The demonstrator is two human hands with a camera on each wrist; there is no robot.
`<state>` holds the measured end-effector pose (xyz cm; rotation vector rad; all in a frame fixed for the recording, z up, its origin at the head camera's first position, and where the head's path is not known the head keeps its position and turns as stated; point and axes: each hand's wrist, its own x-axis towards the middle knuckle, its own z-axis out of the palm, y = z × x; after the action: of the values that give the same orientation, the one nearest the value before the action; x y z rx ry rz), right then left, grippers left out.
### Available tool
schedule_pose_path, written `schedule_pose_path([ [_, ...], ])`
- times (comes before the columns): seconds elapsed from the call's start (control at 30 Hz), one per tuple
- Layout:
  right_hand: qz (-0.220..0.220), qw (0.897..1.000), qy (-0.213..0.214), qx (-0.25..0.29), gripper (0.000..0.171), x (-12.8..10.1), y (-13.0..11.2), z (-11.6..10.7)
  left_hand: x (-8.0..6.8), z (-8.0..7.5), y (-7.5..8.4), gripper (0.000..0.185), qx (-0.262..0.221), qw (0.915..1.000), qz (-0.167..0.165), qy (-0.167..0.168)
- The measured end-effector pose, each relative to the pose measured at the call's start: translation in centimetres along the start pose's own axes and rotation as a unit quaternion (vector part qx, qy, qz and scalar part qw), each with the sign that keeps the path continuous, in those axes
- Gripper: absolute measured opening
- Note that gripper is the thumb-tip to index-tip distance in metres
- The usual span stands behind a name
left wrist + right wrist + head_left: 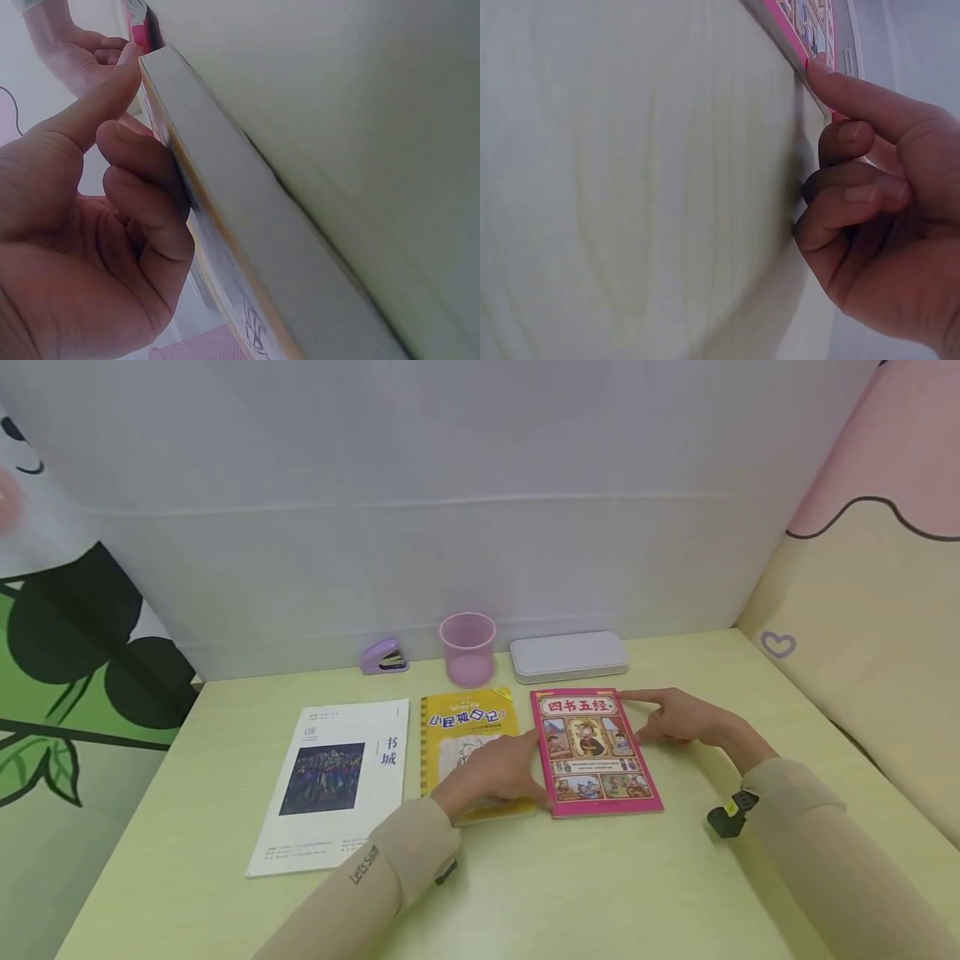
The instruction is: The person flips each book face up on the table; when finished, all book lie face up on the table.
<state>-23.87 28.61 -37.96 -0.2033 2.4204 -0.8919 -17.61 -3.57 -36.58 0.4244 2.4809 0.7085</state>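
Note:
Three books lie in a row on the pale green table [675, 877]: a white magazine [330, 785], a yellow book [468, 722] and a pink book [596, 752]. My left hand [498, 772] rests on the yellow book's lower right part, its fingertips at the pink book's left edge. In the left wrist view this hand [97, 225] has curled fingers lying against the yellow book [247, 247] and one straight finger reaching the pink book [139, 26]. My right hand [675, 718] touches the pink book's right edge near its top corner; its index finger [855, 94] lies straight against the pink edge [799, 30], the others curled on the table.
Along the back wall stand a purple stapler [384, 656], a pink cup [467, 647] and a flat white case [568, 656]. Padded panels close the table in at the left and right.

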Motion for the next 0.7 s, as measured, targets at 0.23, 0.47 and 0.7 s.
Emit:
schedule_pose_path([
  [0.23,-0.003,1.000,-0.002,0.007,0.086,-0.01,-0.06,-0.06,-0.01,-0.14,0.03,0.116,0.020,0.9998,0.007,-0.003],
  [0.47,-0.005,1.000,0.000,0.016,0.083,0.05,-0.10,-0.04,0.27,0.09,0.12,0.115,0.023,0.9997,0.001,-0.001],
  [0.7,0.001,1.000,0.003,0.014,0.082,0.17,-0.02,-0.02,0.38,0.19,0.27,0.114,0.011,0.9999,-0.011,-0.001],
])
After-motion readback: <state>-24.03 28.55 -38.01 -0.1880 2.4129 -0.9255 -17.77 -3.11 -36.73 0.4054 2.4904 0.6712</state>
